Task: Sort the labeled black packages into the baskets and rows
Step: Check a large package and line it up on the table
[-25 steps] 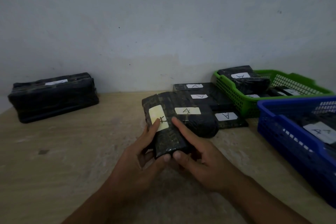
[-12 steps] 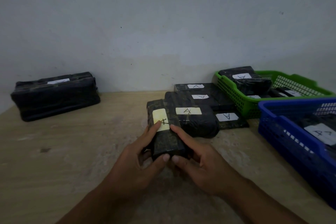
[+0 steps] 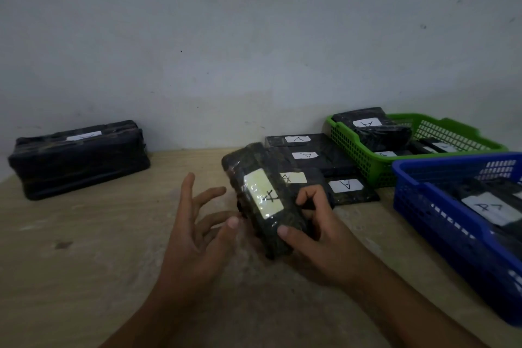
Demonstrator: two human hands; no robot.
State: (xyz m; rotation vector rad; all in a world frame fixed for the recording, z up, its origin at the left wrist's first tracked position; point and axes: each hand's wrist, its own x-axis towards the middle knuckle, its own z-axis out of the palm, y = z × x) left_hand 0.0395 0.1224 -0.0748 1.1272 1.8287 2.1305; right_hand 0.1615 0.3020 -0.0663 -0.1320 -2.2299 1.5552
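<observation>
A black wrapped package [image 3: 262, 200] with a yellowish label is lifted above the table centre. My right hand [image 3: 313, 232] grips its near right side, thumb on top and fingers curled round the edge. My left hand [image 3: 197, 223] is just to its left with fingers spread, the thumb tip near the package's left side. Behind it lies a row of black packages labelled A [image 3: 308, 161]. The green basket [image 3: 364, 161] and the blue basket [image 3: 440, 223] on the right each hold labelled packages.
A larger black bundle [image 3: 79, 158] with a white label sits at the far left against the wall [image 3: 254, 37]. The wooden table [image 3: 84, 263] stretches bare on the left and in front.
My left hand has let go of the package and spread its fingers. The right hand now holds the package alone and has raised and tilted it.
</observation>
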